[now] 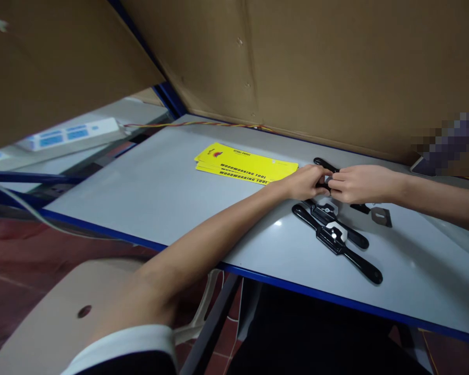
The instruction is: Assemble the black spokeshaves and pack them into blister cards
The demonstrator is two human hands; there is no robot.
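Note:
My left hand (307, 182) and my right hand (349, 184) meet over a black-handled tool (325, 164), fingers closed around its middle, which they largely hide. Nearer the front edge, two black spokeshaves (357, 237) (361, 264) lie side by side at a slant, each with a silver blade plate at its centre. A loose metal blade (381, 216) rests beyond them, below my right wrist. Yellow cards (246, 162) printed "WOODWORKING TOOL" are stacked left of my left hand.
The light grey table (148, 192) has a blue edge. Cardboard walls (297, 67) rise behind it. A twisted cable (203, 124) runs along the back, near a white power strip (74, 134). A beige plastic chair (62, 307) stands at lower left.

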